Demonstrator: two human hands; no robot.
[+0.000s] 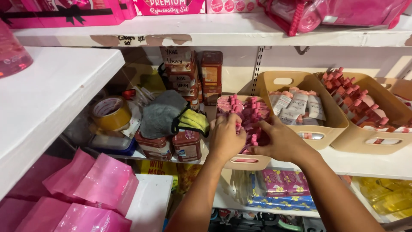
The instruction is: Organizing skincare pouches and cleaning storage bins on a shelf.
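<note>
A: Head view, how many bins?

B: Three tan bins (326, 124) on the shelf (369, 163). Left hand (226, 138) and right hand (283, 144) both sit in the bin at nine o'clock (249, 162), among pink-capped tubes (251, 112).

A: Fingers?

B: Left curled onto tubes; right loosely spread, forefinger toward eleven o'clock. Tubes are too crowded to count, and the three o'clock bin is cut off.

Shelf (214, 32) low above crowded bins (274, 92)

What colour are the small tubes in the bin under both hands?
Pink, the small tubes fill the beige bin; head view.
</note>
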